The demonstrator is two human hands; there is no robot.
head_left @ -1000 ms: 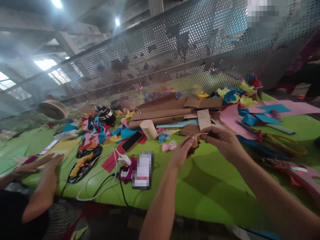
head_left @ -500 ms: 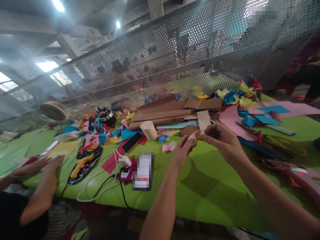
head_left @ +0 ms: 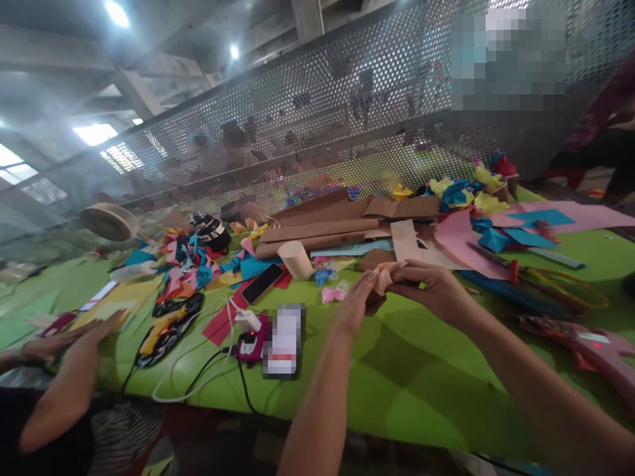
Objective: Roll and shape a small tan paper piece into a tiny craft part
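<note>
Above the green table, my left hand (head_left: pixel 358 299) pinches a small peach-coloured piece of folded or curled paper (head_left: pixel 383 274) from the left. My right hand (head_left: pixel 430 285) grips the same piece from the right, its fingertips bent around the edge. Parts of the paper are hidden by my fingers. Just behind my hands lie a tan paper strip (head_left: pixel 404 240) and brown paper sheets (head_left: pixel 322 229). A cream paper roll (head_left: pixel 296 260) stands to the left of them, with a pink bow-like piece (head_left: pixel 333 295) nearer to my left hand.
Left are a phone (head_left: pixel 284 340), a power strip (head_left: pixel 251 344) with cables, a dark phone (head_left: pixel 262 283) and a yellow glue gun (head_left: pixel 161 329). A co-worker's hands (head_left: pixel 102 324) rest on yellow paper. At right lie scissors (head_left: pixel 516 270) and a pink glue gun (head_left: pixel 602 350).
My right hand has moved slightly left and down, closer to my left hand. The peach paper now looks more bunched between them. The co-worker's hands have shifted a little.
</note>
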